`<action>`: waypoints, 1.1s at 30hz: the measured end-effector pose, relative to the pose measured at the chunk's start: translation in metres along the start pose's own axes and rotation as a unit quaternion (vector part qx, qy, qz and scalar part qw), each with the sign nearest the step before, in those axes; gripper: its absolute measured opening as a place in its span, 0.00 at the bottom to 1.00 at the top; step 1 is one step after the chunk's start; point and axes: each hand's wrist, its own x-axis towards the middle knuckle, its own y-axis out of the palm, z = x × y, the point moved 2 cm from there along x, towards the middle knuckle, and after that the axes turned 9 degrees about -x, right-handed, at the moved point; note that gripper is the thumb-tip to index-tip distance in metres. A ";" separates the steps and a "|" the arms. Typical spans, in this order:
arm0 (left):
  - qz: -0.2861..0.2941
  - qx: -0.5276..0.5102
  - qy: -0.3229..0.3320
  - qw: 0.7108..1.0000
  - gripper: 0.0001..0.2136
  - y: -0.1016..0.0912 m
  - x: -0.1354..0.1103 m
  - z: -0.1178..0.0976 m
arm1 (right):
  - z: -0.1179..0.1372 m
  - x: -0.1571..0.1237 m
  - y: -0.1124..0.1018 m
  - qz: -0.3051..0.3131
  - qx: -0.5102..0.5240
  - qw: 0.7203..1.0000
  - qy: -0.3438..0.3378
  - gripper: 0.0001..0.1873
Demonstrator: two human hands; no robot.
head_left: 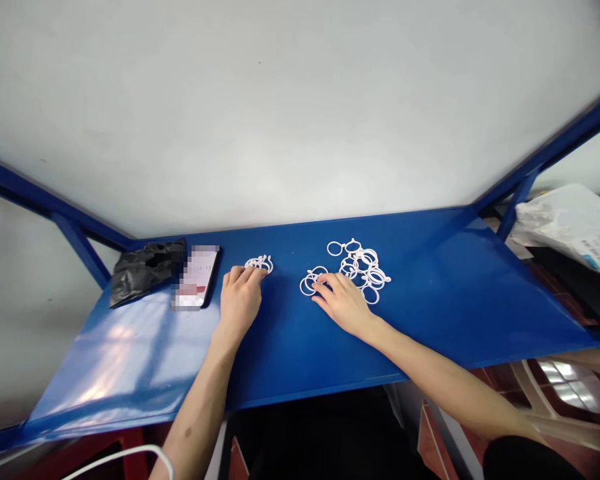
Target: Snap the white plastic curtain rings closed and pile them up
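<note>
On the blue shelf (430, 300) lies a loose pile of several white plastic rings (363, 267). My right hand (343, 303) rests flat beside it, fingers stretched out onto a couple of rings (311, 281) at the pile's left edge. My left hand (240, 300) lies palm down further left, its fingertips touching a small stack of white rings (260, 264). Neither hand is wrapped round anything.
A phone (196, 277) lies left of my left hand, next to a crumpled black plastic bag (145, 270). A white plastic bag (573, 227) sits at the far right beyond the blue frame post. A white wall rises behind the shelf.
</note>
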 end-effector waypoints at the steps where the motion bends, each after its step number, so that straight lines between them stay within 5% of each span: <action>1: -0.007 0.004 -0.008 1.000 0.07 -0.001 0.000 0.000 | -0.001 0.000 0.002 0.008 0.000 1.000 -0.004 0.08; 5: -0.025 -0.064 0.041 0.997 0.06 -0.002 0.002 -0.018 | -0.002 -0.002 0.009 0.012 0.006 1.000 -0.023 0.06; 10: 0.088 -0.157 0.167 0.969 0.10 0.008 -0.001 -0.049 | 0.000 -0.004 0.008 0.019 -0.009 0.998 -0.062 0.09; 16: 0.177 -0.147 0.200 0.952 0.05 0.019 -0.004 -0.054 | 0.001 -0.004 0.001 0.060 0.031 0.991 -0.116 0.10; 24: 0.164 -0.163 0.216 0.949 0.07 0.024 -0.007 -0.056 | 0.004 -0.003 0.005 0.034 0.030 0.993 -0.111 0.10; 33: 0.109 -0.063 0.211 0.969 0.12 0.025 -0.008 -0.075 | 0.011 -0.001 -0.003 0.017 -0.016 0.997 -0.071 0.11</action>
